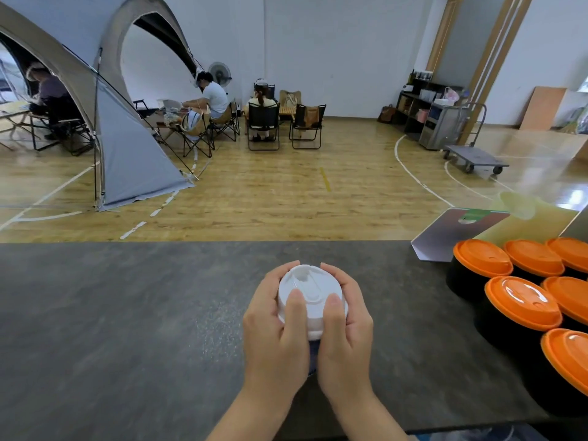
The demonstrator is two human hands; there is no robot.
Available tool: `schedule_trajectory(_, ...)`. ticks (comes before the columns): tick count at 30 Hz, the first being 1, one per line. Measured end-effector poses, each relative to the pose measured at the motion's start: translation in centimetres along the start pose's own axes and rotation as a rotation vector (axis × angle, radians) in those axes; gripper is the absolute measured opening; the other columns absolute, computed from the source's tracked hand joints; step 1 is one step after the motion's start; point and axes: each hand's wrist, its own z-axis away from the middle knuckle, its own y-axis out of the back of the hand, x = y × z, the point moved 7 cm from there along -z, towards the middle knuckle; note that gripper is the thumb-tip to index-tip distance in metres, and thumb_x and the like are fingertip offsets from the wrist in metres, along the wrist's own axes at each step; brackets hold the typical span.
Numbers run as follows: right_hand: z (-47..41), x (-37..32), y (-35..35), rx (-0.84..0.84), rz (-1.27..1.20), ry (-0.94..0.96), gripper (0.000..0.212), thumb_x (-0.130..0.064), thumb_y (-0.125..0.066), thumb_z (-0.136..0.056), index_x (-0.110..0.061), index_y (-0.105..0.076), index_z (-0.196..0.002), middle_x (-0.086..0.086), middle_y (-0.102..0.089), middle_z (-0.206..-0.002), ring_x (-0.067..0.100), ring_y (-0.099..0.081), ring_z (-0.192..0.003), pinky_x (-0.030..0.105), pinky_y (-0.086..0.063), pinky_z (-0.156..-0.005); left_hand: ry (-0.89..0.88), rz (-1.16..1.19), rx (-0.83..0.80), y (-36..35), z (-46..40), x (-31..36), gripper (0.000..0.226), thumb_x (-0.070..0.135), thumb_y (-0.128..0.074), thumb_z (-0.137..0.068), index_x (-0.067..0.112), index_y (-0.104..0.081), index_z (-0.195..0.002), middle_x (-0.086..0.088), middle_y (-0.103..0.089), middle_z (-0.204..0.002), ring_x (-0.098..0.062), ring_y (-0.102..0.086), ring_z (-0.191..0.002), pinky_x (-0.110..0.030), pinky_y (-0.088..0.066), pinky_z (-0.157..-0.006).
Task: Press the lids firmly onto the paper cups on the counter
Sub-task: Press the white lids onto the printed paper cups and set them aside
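Both forearms were cut off by the near edge of the view, and the paper cup was almost wholly hidden behind the hands; only a dark sliver of it could be made out between the wrists. On the dark grey counter (127,313), near its middle, a white lid (310,291) was seated on that cup. It was clasped from both sides: the left hand (273,332) was curled round the lid's left rim with the thumb pressed on top, and the right hand (345,329) was curled round the right rim, thumb likewise on top. At the right, black cups with orange lids (521,302) were grouped closely; several were cropped by the frame's right edge. Beyond them a grey card (445,237) and a faint, blurred clear shape were seen, the latter too indistinct to identify. Far across the wooden floor (286,198), a grey tent (127,154) stood at the left, partly cut off, with seated people on folding chairs (264,125). A flat trolley (474,159) and shelves were placed at the far right.
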Motion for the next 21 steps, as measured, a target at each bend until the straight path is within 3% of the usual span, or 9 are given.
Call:
schedule_trajectory(5, -1.0, 0.3, 0.4, 0.001, -0.045, -0.029, 0.031, -0.048, -0.043, -0.085, -0.024, -0.061, -0.091, 0.003, -0.068, -0.083, 0.015, -0.064, -0.074, 0.031, -0.052, -0.063, -0.033, 0.000, -0.222, 0.6, -2.2, -0.2, 0.034, 0.035, -0.043, -0.085, 0.030, -0.069, -0.106, 0.000, -0.075, -0.101, -0.025, -0.070, -0.094, -0.039, -0.055, -0.078)
schedule_trajectory(10, -0.5, 0.8, -0.5, -0.131, -0.068, 0.006, 0.034, -0.044, -0.038, -0.092, -0.029, -0.063, -0.111, 0.002, -0.070, -0.107, 0.021, -0.068, -0.099, 0.030, -0.057, -0.080, -0.089, -0.101, -0.085, 1.5, -1.5, -0.8, 0.038, 0.044, -0.038, -0.095, 0.032, -0.070, -0.112, 0.008, -0.074, -0.111, -0.022, -0.068, -0.106, -0.051, -0.054, -0.086)
schedule_trajectory(15, -0.4, 1.1, -0.5, -0.156, -0.102, 0.038, 0.037, -0.039, -0.035, -0.093, -0.024, -0.059, -0.117, -0.004, -0.069, -0.110, 0.016, -0.067, -0.104, 0.021, -0.054, -0.083, -0.111, -0.026, -0.077, 0.9, 0.1, -1.5, 0.061, 0.072, -0.031, -0.094, 0.028, -0.058, -0.128, 0.009, -0.069, -0.119, -0.019, -0.068, -0.108, -0.035, -0.056, -0.084)
schedule_trajectory(18, -0.5, 1.2, -0.6, -0.185, -0.107, 0.058, 0.037, -0.039, -0.035, -0.094, -0.021, -0.057, -0.118, -0.004, -0.068, -0.110, 0.016, -0.067, -0.105, 0.021, -0.054, -0.083, -0.079, 0.032, -0.071, 0.7, 0.3, -1.8, 0.057, 0.075, -0.033, -0.092, 0.036, -0.053, -0.128, 0.009, -0.069, -0.118, -0.021, -0.068, -0.108, -0.031, -0.057, -0.082)
schedule_trajectory(21, -0.3, 1.3, -1.0, -0.222, -0.103, 0.055, 0.034, -0.041, -0.035, -0.094, -0.032, -0.056, -0.119, -0.007, -0.067, -0.113, 0.017, -0.066, -0.109, 0.022, -0.054, -0.085, -0.082, 0.049, -0.078, 0.5, 0.4, -1.7, 0.055, 0.076, -0.033, -0.091, 0.040, -0.051, -0.127, 0.012, -0.068, -0.117, -0.018, -0.068, -0.107, -0.025, -0.056, -0.081)
